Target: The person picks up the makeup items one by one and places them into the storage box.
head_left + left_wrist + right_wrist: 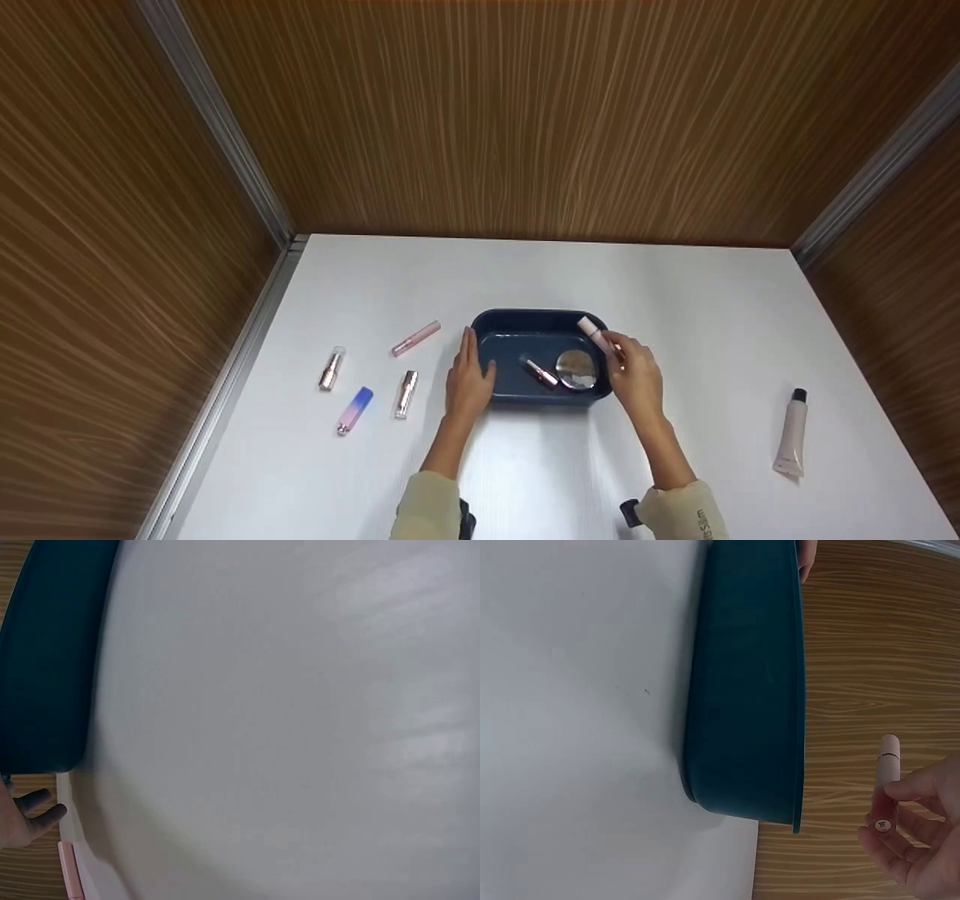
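A dark blue rectangular bin [525, 400] stands on the white table. My left hand [469, 384] rests at its left end, fingers straight along the rim and thumb on the inner side. With my right hand [637, 379] I pinch a lip gloss tube [592, 330] over the bin's right end. In the right wrist view the lip gloss [886, 769] shows a pale pink cap and a darker red body, held between thumb and fingers. Inside the bin lie a lipstick [541, 373] with a clear cap and a round shiny compact [577, 370].
Left of the bin lie a pink lip gloss tube [415, 338], two clear-capped lipsticks [331, 370] and a blue-to-pink lipstick case [355, 411]. A squeeze tube [793, 435] with a black cap lies far right. Wood-grain panels [525, 120] enclose the table's back and sides.
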A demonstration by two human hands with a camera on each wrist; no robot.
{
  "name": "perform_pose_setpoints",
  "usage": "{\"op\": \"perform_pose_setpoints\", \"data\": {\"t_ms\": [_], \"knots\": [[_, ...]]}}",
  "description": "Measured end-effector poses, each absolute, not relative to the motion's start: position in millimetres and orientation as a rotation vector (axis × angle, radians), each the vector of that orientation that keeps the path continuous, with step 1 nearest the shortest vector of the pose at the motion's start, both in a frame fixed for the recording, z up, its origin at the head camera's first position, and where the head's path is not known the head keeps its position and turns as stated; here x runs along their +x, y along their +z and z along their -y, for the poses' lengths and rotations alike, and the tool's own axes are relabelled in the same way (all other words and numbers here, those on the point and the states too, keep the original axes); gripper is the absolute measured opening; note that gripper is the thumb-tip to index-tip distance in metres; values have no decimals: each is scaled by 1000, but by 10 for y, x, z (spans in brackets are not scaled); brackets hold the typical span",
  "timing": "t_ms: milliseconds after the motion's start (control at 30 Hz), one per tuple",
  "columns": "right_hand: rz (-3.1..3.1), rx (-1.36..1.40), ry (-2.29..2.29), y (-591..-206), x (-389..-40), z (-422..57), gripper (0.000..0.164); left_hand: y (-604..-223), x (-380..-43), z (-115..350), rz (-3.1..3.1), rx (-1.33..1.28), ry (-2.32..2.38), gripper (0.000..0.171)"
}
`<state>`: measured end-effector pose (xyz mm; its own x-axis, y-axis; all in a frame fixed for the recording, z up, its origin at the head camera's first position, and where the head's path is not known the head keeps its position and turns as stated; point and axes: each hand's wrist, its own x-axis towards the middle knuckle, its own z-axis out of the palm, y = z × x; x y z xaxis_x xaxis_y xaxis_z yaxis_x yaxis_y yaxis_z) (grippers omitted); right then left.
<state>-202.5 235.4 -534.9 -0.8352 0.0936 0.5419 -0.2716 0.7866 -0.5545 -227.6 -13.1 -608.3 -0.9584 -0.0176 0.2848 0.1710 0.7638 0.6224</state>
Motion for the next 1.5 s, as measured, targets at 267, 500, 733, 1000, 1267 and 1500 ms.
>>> {"op": "perform_pose_setpoints", "data": {"t_ms": [267,500,733,1000,1267,1500], "knots": [[2487,131,893,-5310,-2110,-2280,29,-6095,-2294,139,2686,-121,-982,67],[2519,155,890,-5294,-2169,-2212,29,-6098,-2292,136,2681,-125,-980,66],[2519,176,897,-5290,-2233,-2158,29,-6086,-2280,142,2662,-132,-988,67],[2517,190,902,-5331,-2285,-2103,29,-6081,-2277,148,2666,-119,-994,67],[2516,206,892,-5389,-2337,-2029,30,-6092,-2277,142,2673,-116,-1000,68],[2512,245,879,-5450,-2360,-1987,28,-6095,-2281,133,2682,-115,-1017,68]]}}
